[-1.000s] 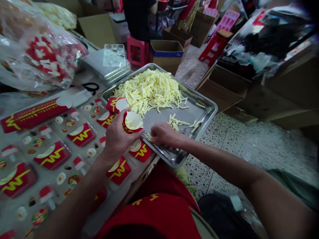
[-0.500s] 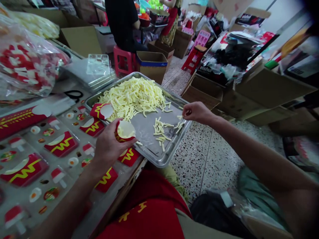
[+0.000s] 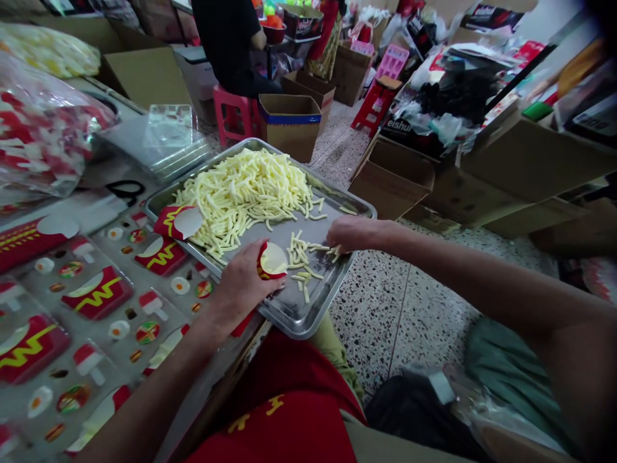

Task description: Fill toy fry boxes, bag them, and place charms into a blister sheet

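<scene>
My left hand (image 3: 243,276) is closed around a small red fry carton (image 3: 272,260) with a yellow marking, tilted over the near edge of the metal tray (image 3: 308,325). A few pale sticks show inside its mouth. My right hand (image 3: 354,233) reaches down to the tray's right side, fingers curled together over some pale yellow fry-shaped sticks (image 3: 336,254); its fingertips are partly hidden. Between the hands lies a small loose group of fries (image 3: 301,254). A large heap of fries (image 3: 250,186) fills the tray's far left part. Another red carton (image 3: 178,222) leans at the tray's left rim.
Flat clear packs with red fry cartons (image 3: 96,292) cover the table on the left. Black-handled scissors (image 3: 125,190) and a bag of red and white pieces (image 3: 43,128) lie beyond. Cardboard boxes (image 3: 393,173) stand on the floor; a seated person (image 3: 226,45) is behind.
My left hand has moved right with the carton, from the tray's left edge to over the tray. My right hand has come left and slightly down onto the fries. The view has shifted slightly.
</scene>
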A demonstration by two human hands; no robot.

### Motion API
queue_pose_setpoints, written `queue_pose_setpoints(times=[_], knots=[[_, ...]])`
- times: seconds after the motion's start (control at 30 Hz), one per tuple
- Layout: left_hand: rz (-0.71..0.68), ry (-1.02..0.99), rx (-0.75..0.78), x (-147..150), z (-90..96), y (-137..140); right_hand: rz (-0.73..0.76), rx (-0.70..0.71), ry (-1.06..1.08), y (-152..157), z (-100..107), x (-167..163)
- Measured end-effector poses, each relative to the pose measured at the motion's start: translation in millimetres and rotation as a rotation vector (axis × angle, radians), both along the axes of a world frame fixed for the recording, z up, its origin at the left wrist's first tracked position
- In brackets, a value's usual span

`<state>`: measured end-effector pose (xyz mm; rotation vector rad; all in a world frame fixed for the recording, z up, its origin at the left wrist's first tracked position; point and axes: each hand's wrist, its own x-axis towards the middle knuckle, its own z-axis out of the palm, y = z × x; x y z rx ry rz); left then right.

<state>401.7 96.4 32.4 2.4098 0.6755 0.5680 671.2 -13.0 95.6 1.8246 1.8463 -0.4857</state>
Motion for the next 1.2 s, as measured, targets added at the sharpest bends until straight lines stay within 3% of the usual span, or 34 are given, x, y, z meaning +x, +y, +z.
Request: queue_pose_setpoints(times=[0.17, 0.27, 0.33, 0.43, 0.5, 0.57, 0.67, 0.8, 0.87, 0.97, 1.07, 1.2], knots=[[0.016, 0.124, -0.014, 8.0, 2.9, -1.3, -0.026, 0.09, 0.074, -7.7, -10.6, 13.8], [-0.012, 0.156, -0.031, 11.3, 5.4, -5.7, -0.294, 0.323, 0.271, -14.9, -4.9, 14.2], [-0.023, 0.135, -0.031, 14.8, 6.6, -9.8, -0.538, 0.458, 0.537, -13.1, -0.4, 2.2], [0.037, 0.088, -0.014, 22.0, 9.3, -16.3, -0.779, 0.427, 0.906, 2.8, -0.9, -32.7], [0.099, 0.072, -0.003, 26.1, 12.3, -18.9, -0.81, 0.418, 0.925, 19.2, -5.8, -59.1], [0.158, 0.069, 0.017, 27.5, 15.2, -18.3, -0.745, 0.511, 0.777, 34.8, -10.4, -82.3], [0.231, 0.064, 0.067, 21.6, 15.7, -11.1, -0.529, 0.646, 0.524, 48.3, -11.1, -108.6], [0.328, 0.038, 0.124, 1.9, 11.1, 0.0, -0.245, 0.614, 0.588, 53.4, -7.9, -131.0], [0.386, 0.016, 0.118, -9.4, 10.5, 1.1, -0.255, 0.684, 0.588, 58.1, -10.1, -141.7], [0.472, -0.036, 0.059, -29.1, 13.2, -2.3, -0.406, 0.808, 0.558, 69.2, -14.7, -166.0], [0.548, -0.114, -0.013, -61.0, 15.8, -8.7, -0.359, 0.746, 0.64, 76.3, -11.7, -202.6], [0.575, -0.291, -0.067, -126.4, 14.5, -22.4, 0.057, 0.594, 0.747, 71.7, 1.0, -255.0]])
